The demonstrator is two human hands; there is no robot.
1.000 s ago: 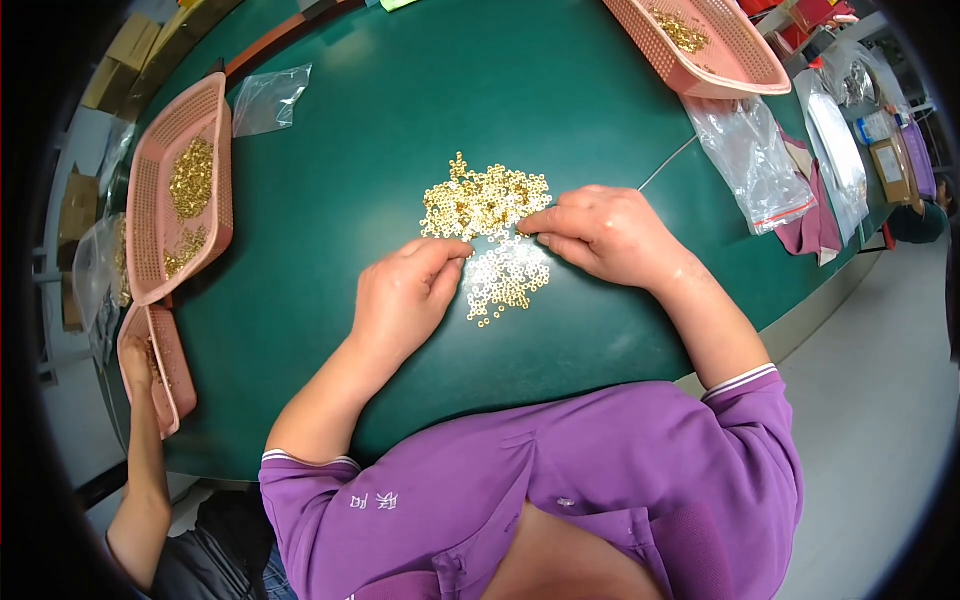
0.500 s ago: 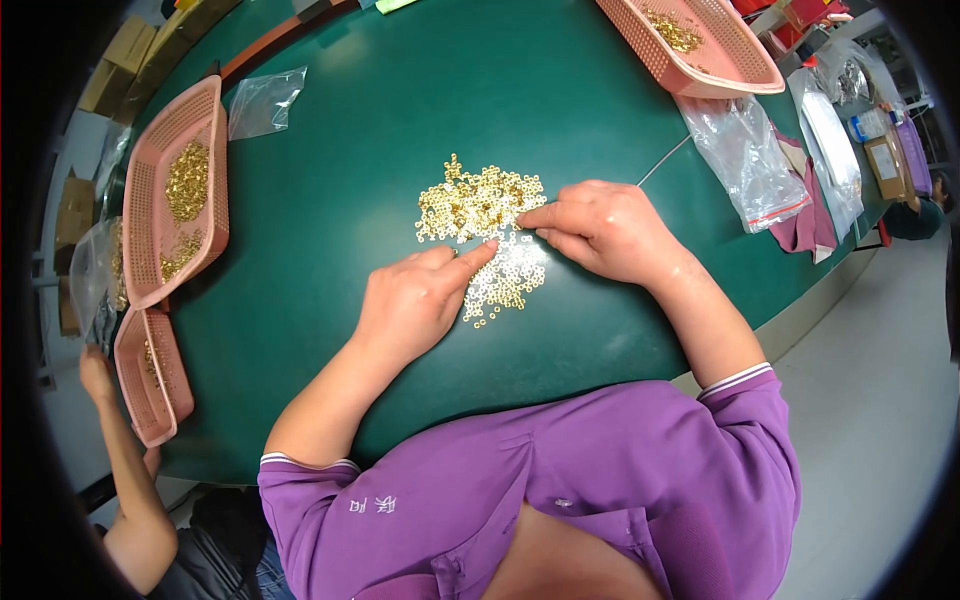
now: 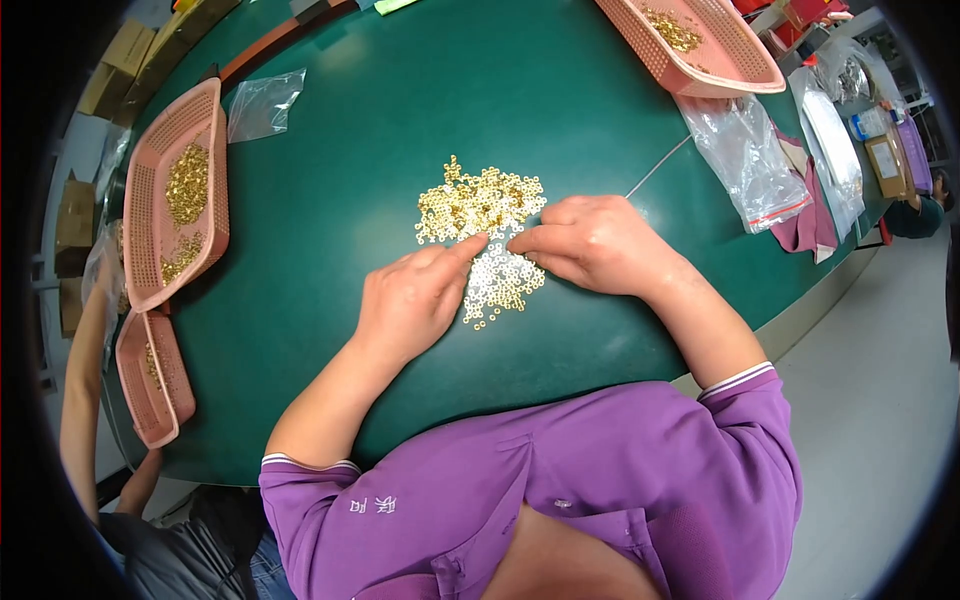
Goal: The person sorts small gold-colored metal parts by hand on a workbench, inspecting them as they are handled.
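Observation:
Small gold ring-shaped pieces lie on the green table (image 3: 330, 200) in two patches. The far patch (image 3: 475, 200) is heaped closely; the near patch (image 3: 505, 280) is spread flatter and glares white in the light. My left hand (image 3: 412, 305) rests at the left of the rings, its index finger stretched out to touch them where the patches meet. From the right, my right hand (image 3: 598, 245) reaches in with its index finger extended onto the near patch's top edge. The other fingers of both hands are bent, and I see nothing held in either.
Pink perforated baskets with gold pieces stand at the left (image 3: 215, 215), lower left (image 3: 185, 385) and upper right (image 3: 740, 80). Clear plastic bags lie at the upper left (image 3: 265, 105) and right (image 3: 745, 165). Another person's arm (image 3: 85, 400) is at the left edge.
My right hand's fingertip has moved down and left, from the far patch to the near one. My left fingertip has shifted slightly up and left. The other person's arm has moved farther forward.

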